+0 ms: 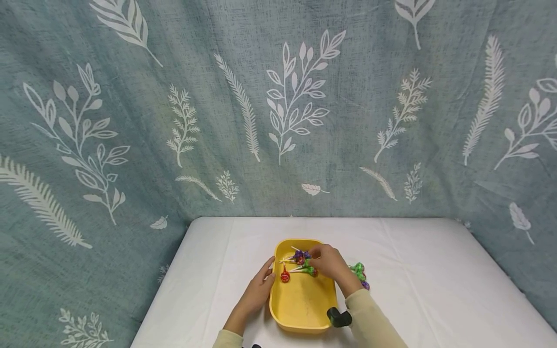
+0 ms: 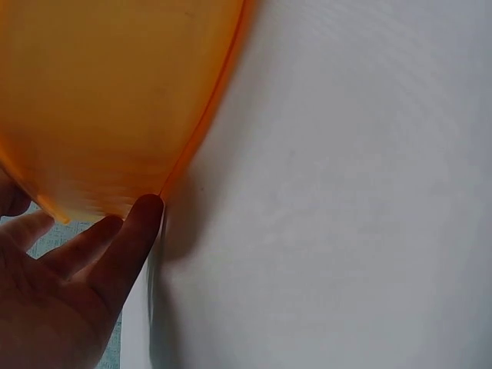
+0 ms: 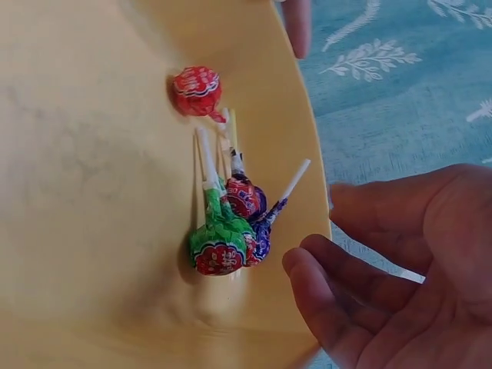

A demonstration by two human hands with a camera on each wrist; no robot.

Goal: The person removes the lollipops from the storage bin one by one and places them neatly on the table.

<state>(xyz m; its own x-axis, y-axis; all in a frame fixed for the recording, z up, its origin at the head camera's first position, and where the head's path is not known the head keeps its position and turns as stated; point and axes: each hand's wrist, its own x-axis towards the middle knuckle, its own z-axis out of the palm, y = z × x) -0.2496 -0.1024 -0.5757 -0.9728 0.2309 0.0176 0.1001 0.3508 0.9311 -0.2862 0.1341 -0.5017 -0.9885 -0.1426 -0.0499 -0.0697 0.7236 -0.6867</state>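
A yellow plastic tray (image 1: 304,304) stands on the white table. My left hand (image 1: 258,287) rests along its left side; in the left wrist view the straight fingers (image 2: 131,242) touch the rim. Over the tray's far right part is my right hand (image 1: 328,262), close to the lollipops. The right wrist view shows its relaxed fingers with nothing between them, by the rim. Inside the tray, a green lollipop (image 3: 219,242) lies against purple-wrapped ones (image 3: 261,238), their white sticks showing. A red lollipop (image 3: 197,91) sits a little apart from that cluster.
More lollipops (image 1: 359,271), green and purple, lie on the table to the right of the tray, partly hidden behind my right forearm. A white cloth covers the table (image 1: 417,299). Behind it hangs a teal curtain (image 1: 348,183) with white leaf patterns.
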